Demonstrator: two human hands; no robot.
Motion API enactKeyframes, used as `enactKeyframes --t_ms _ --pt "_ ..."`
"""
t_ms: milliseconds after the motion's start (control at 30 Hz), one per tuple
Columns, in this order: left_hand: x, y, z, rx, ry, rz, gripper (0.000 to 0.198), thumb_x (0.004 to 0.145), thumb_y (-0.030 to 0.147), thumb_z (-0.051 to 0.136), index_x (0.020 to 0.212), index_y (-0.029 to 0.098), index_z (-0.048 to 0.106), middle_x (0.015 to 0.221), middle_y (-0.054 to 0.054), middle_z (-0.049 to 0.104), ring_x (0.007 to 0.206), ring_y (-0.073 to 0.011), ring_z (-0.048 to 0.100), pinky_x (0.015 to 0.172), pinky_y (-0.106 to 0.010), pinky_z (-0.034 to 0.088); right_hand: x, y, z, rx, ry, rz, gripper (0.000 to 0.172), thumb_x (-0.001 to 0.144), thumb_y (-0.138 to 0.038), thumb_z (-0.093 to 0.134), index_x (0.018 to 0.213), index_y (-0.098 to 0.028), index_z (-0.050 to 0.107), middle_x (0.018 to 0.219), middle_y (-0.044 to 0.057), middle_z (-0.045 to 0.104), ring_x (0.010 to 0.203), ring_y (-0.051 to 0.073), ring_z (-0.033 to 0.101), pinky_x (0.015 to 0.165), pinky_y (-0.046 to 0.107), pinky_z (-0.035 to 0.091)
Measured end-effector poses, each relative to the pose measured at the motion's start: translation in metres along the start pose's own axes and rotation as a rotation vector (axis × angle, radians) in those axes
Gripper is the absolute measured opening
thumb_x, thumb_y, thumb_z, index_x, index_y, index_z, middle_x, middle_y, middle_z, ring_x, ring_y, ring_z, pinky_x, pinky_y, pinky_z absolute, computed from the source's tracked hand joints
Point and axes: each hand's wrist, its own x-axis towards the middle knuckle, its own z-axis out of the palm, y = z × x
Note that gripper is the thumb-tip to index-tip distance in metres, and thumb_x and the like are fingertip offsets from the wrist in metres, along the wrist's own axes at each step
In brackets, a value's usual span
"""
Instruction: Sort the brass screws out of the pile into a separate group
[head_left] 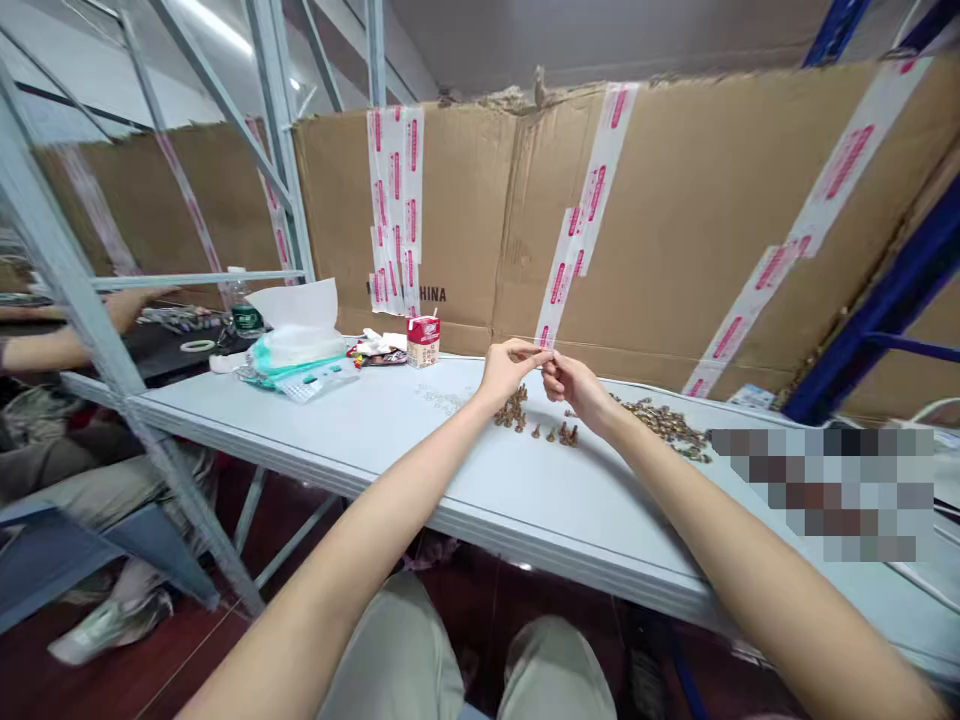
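My left hand (510,372) and my right hand (579,388) meet above the table, fingertips pinched together. Whatever lies between them is too small to make out. Beneath my left hand, a cluster of small brass-coloured fittings (513,410) stands upright. A few more upright fittings (568,435) form a short row under my right hand. Beyond my right wrist spreads a loose pile of brass-coloured pieces (667,425). Small clear pieces (444,400) are scattered to the left of my left hand.
The grey-white table (315,435) backs onto a taped cardboard wall (465,220). A red and white drink carton (423,342), wrappers (377,347) and plastic bags (300,350) occupy its left part. A metal frame post (112,330) rises at left, with another person's arm (82,335) beyond.
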Motion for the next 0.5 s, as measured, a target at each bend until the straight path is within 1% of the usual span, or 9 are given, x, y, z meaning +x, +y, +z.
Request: enactKeyframes --t_ms 267,500 --pt "-0.0003 0.001 -0.0005 0.0 -0.004 -0.011 0.015 0.064 0.026 0.067 0.07 0.012 0.069 0.074 -0.006 0.066 0.069 -0.0113 0.056 0.065 -0.024 0.04 -0.0001 0.0013 -0.0017 -0.015 -0.002 0.003 0.033 0.086 -0.039 0.038 0.062 -0.018 0.037 0.045 -0.005 0.03 0.039 0.006 0.026 0.041 0.02 0.025" --pt "-0.001 0.0015 -0.0007 0.01 -0.001 -0.019 0.018 0.065 0.028 0.067 0.071 0.012 0.069 0.075 -0.007 0.066 0.068 -0.0112 0.055 0.065 -0.024 0.04 -0.0016 -0.0005 -0.0004 -0.024 0.005 0.003 0.032 0.086 -0.039 0.038 0.063 -0.018 0.038 0.046 -0.006 0.03 0.04 0.006 0.027 0.042 0.02 0.024"
